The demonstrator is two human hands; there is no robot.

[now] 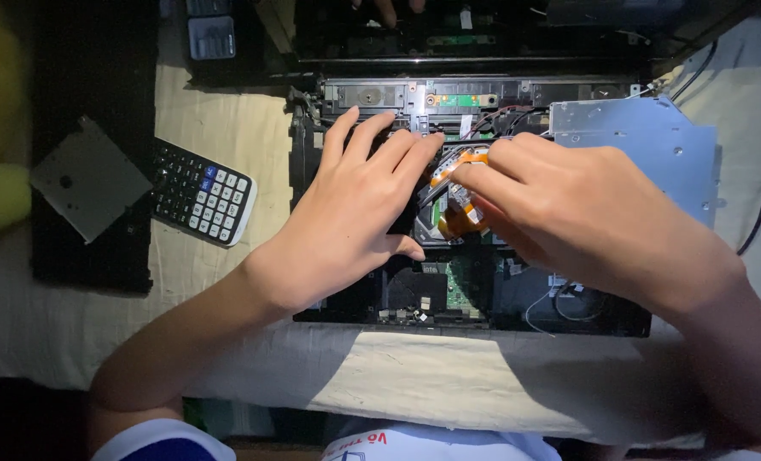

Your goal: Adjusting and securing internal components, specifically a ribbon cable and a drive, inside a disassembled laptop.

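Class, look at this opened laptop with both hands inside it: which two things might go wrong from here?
1. The right hand pinches the thin orange ribbon cable; a hard tug might tear it.
2. The left hand presses flat on the opened black laptop base beside it; bare skin may strain or dirty exposed parts.

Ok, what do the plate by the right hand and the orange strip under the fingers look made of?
The plate looks like bare sheet metal: matte silver-grey, flat, thin, with punched holes. The orange strip seems a thin flexible film, probably a plastic flex ribbon: it curves and shines slightly between the left hand and right hand.
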